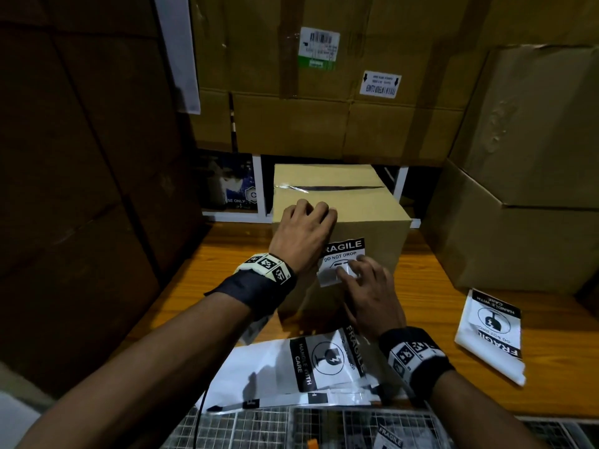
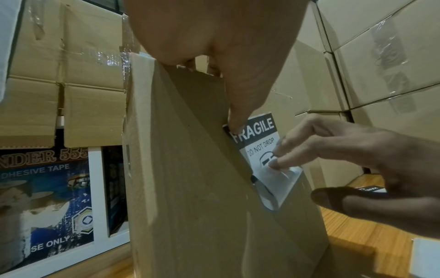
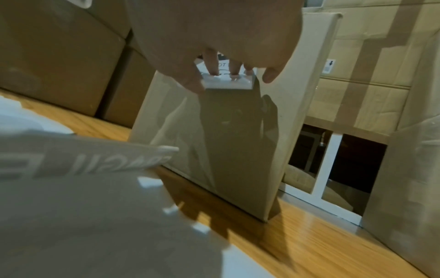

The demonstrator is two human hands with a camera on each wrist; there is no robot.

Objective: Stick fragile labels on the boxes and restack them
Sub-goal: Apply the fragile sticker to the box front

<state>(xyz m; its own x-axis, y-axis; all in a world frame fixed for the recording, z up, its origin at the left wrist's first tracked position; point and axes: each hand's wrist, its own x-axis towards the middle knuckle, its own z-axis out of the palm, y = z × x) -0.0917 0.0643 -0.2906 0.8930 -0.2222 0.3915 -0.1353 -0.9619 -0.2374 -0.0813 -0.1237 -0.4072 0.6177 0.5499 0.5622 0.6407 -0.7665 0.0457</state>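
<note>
Label (image 1: 344, 256) upright, seemingly half-stuck

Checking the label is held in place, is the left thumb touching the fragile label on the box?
Touching. The left wrist view shows the left hand thumb tip pressing the fragile label's top corner on the box.
</note>
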